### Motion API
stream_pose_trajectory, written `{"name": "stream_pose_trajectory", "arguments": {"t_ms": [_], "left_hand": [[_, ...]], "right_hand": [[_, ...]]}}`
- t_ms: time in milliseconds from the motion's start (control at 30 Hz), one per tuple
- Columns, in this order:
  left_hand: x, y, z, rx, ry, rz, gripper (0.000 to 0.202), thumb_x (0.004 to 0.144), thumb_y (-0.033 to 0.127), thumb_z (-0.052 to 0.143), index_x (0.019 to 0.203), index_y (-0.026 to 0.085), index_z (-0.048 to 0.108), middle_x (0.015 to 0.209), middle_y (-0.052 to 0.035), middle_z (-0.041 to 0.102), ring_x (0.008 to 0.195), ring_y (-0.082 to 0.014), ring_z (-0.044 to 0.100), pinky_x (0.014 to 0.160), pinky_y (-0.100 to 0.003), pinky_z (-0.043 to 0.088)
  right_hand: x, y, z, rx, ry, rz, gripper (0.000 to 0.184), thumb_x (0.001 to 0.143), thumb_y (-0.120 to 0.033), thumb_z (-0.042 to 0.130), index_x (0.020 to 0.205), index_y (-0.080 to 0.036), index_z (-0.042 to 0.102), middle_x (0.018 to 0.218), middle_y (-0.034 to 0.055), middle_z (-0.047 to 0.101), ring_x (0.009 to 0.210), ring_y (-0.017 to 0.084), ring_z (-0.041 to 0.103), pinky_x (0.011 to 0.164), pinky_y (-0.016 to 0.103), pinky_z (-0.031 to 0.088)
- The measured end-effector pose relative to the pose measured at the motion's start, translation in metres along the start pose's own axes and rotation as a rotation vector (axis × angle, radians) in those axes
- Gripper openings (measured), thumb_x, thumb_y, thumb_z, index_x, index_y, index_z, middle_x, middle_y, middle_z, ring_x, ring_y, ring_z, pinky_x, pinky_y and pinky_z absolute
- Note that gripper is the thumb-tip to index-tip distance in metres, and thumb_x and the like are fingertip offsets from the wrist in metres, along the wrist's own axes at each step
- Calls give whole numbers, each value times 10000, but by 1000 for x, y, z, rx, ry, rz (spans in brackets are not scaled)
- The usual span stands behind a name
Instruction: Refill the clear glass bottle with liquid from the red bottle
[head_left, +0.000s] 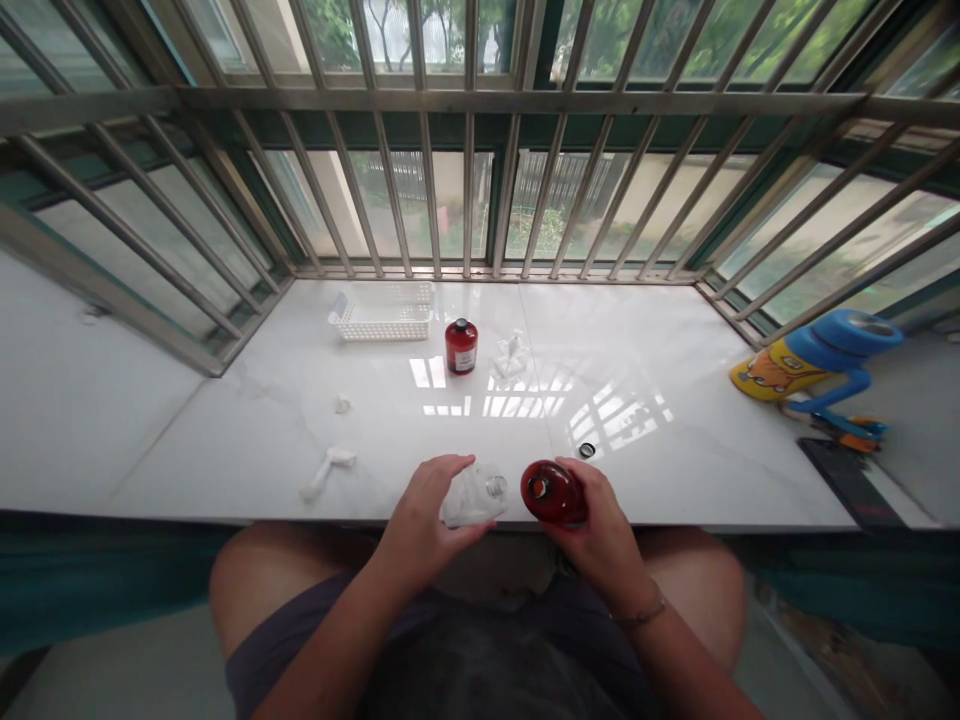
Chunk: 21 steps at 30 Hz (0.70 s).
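I see both hands at the near edge of the white marble desk (675, 400), just above the person's lap. The left hand (420, 522) is curled around a clear glass bottle (476, 497), with the fingers over its top and the thumb beneath it. The bottle lies tilted on its side, its open neck pointing right. The right hand (604, 535) is wrapped around a dark red bottle (553, 492), also tipped over, with its mouth turned left toward the clear one. The two bottle mouths are just beside each other, though I cannot tell whether they touch. Both grips look firm, with the fingers closed well round the glass.

A small black cap (586, 450) lies on the desk just beyond the right hand. Farther back, near the middle, a second red bottle (461, 346) stands upright with its black cap on. A crumpled piece of clear plastic (510, 354) sits just to its right, and a white slotted basket (382, 312) to its left near the window bars (469, 200). Left of the hands I make out a small white scrap (342, 404) and a longer white object (327, 472); what they are is too blurred to say. At the far right lies a blue and yellow toy-like object (814, 362), with a flat black item (851, 482) just in front of it.
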<state>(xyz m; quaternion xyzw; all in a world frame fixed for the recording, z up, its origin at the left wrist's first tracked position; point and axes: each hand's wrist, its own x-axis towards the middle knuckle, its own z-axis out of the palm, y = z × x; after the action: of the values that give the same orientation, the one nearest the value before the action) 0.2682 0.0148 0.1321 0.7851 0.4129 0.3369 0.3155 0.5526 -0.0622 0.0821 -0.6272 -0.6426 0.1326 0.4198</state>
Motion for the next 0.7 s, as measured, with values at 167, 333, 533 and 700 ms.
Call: {"name": "stream_pose_trajectory", "arguments": {"t_ms": [167, 333, 533, 700], "left_hand": [[-6, 2, 0, 7, 6, 5, 752, 807, 357, 970, 1467, 325, 612, 1413, -109, 711, 1330, -340, 685, 1165, -528, 576], [-11, 1, 3, 2, 19, 4, 770, 797, 368, 981, 1467, 318, 606, 1410, -105, 713, 1316, -328, 691, 1150, -505, 584], [-12, -2, 6, -16, 5, -11, 779, 801, 358, 982, 1475, 294, 598, 1414, -109, 712, 1322, -322, 692, 1162, -514, 575], [-13, -5, 9, -32, 13, -31, 766, 788, 355, 987, 1455, 288, 617, 1400, -104, 722, 1310, -319, 703, 1154, -502, 583]], "right_hand": [[11, -6, -1, -39, -10, -87, 758, 892, -225, 800, 1576, -325, 490, 1455, 132, 650, 1338, 387, 634, 1118, 618, 564], [17, -8, -3, -123, -33, -153, 787, 900, -145, 738, 1608, -334, 450, 1457, 136, 643, 1335, 392, 626, 1120, 654, 548], [22, -11, -5, -222, -25, -257, 739, 912, -85, 697, 1596, -270, 489, 1449, 156, 658, 1340, 383, 621, 1127, 644, 538], [25, -13, -6, -269, -21, -309, 745, 916, -60, 669, 1609, -271, 494, 1453, 146, 675, 1360, 376, 623, 1148, 627, 528]]}}
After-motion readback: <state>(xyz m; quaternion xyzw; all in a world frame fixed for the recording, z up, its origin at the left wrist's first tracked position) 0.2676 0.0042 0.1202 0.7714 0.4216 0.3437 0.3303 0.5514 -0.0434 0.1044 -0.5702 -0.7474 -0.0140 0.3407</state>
